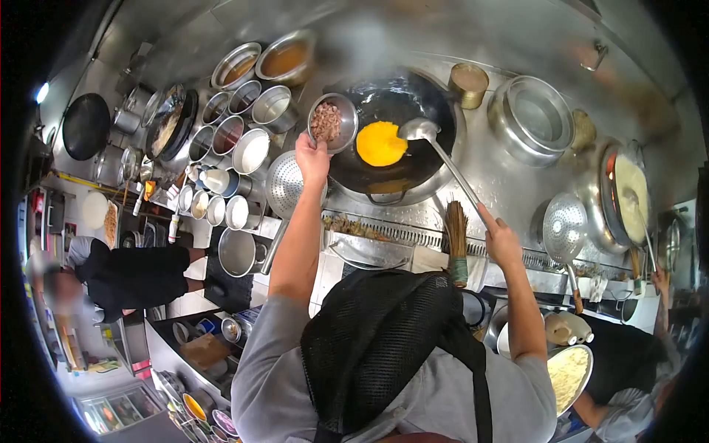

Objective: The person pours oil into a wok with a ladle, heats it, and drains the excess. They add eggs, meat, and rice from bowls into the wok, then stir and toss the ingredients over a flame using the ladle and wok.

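Note:
A black wok (436, 159) sits in the middle of the stove, with a round of bright yellow egg (379, 144) in it. My left hand (313, 153) grips the rim of a small metal bowl (348, 111) over the wok's left edge. Chopped pinkish-brown meat (326, 122) lies in that bowl. My right hand (502, 240) is closed round the handle of a long metal ladle (422, 130). The ladle's head is at the right edge of the egg.
Seasoning pots (251, 150) and a perforated strainer (286, 184) stand to the left. A bamboo brush (457, 244) lies near the front edge. Stacked metal pots (530, 122) and another strainer (565, 227) are on the right. Co-workers (133, 277) stand at both sides.

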`<action>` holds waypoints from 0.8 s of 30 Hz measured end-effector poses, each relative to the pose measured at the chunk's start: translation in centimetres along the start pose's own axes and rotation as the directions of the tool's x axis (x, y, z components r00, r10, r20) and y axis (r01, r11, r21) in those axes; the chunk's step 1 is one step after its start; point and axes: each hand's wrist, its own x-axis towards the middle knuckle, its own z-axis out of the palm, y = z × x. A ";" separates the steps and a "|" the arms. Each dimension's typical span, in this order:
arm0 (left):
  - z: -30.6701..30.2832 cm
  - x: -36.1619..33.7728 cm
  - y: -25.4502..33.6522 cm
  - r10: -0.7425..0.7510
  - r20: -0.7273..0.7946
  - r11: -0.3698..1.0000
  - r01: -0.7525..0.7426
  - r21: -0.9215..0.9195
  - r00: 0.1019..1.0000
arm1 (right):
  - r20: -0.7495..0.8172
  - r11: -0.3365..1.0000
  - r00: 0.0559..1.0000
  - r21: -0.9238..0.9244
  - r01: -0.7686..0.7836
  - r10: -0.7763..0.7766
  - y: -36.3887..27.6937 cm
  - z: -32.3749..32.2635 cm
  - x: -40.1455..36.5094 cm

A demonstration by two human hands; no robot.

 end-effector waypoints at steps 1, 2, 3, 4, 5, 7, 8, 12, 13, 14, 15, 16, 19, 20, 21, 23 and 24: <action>0.7 1.0 -1.0 0.003 0.006 1.000 -0.003 0.005 1.000 | 0.000 1.000 1.000 -0.008 -0.001 0.001 0.2 -0.2 -0.5; 1.1 1.9 -1.3 0.144 -0.011 0.981 -0.141 0.134 0.990 | 0.001 1.000 1.000 -0.002 -0.005 0.005 0.3 -0.6 -0.8; 1.4 2.5 -1.7 0.285 -0.009 0.926 -0.273 0.260 0.958 | 0.015 0.999 0.999 -0.019 -0.030 0.031 0.3 -0.9 -1.2; 1.9 2.9 -2.1 0.279 -0.007 0.923 -0.266 0.280 0.960 | 0.027 0.998 0.998 -0.037 -0.055 0.056 0.4 -1.1 -1.6; 2.3 3.0 -1.3 0.282 -0.002 0.921 -0.270 0.280 0.959 | 0.024 0.998 0.998 -0.032 -0.058 0.059 0.7 -1.2 -1.9; 3.2 3.1 0.3 0.241 0.001 0.919 -0.228 0.320 0.971 | 0.032 0.998 0.999 -0.068 0.003 0.000 1.4 -1.5 -2.4; 3.5 3.1 1.2 0.243 0.004 0.918 -0.232 0.320 0.970 | 0.030 0.998 1.000 -0.066 -0.001 0.003 1.4 -1.8 -2.5; 4.7 2.2 4.4 0.518 0.097 0.712 -0.491 0.502 0.850 | 0.073 0.991 0.996 -0.126 -0.044 0.053 1.5 -3.6 -3.1; 5.0 2.1 4.7 0.538 0.166 0.674 -0.540 0.505 0.827 | 0.089 0.989 0.994 -0.143 -0.042 0.055 1.5 -4.1 -3.2; 5.2 2.2 4.5 0.458 0.207 0.682 -0.491 0.541 0.864 | 0.091 0.989 0.994 -0.141 -0.040 0.053 1.6 -4.5 -3.3; 5.5 2.4 4.3 0.456 0.205 0.682 -0.489 0.544 0.866 | 0.094 0.987 0.994 -0.152 -0.044 0.059 1.8 -4.8 -3.4; 5.8 2.6 4.1 0.469 0.237 0.656 -0.515 0.552 0.851 | 0.096 0.985 0.993 -0.164 -0.048 0.065 1.9 -5.2 -3.5; 6.5 3.1 4.5 0.488 0.276 0.607 -0.550 0.574 0.828 | 0.093 0.980 0.993 -0.193 -0.049 0.068 2.5 -6.5 -3.9; 6.7 3.2 5.0 0.509 0.287 0.587 -0.571 0.574 0.812 | 0.098 0.980 0.993 -0.194 -0.042 0.062 2.6 -7.0 -4.1; 6.8 3.4 5.4 0.528 0.298 0.566 -0.591 0.575 0.795 | 0.096 0.975 0.994 -0.220 -0.032 0.054 2.7 -7.5 -4.2; 6.7 3.9 6.9 0.564 0.290 0.543 -0.612 0.575 0.773 | 0.095 0.969 0.995 -0.247 -0.014 0.039 3.2 -8.3 -4.6; 6.5 4.1 7.9 0.579 0.298 0.529 -0.627 0.572 0.759 | 0.083 0.971 0.996 -0.239 -0.004 0.025 3.6 -8.6 -4.9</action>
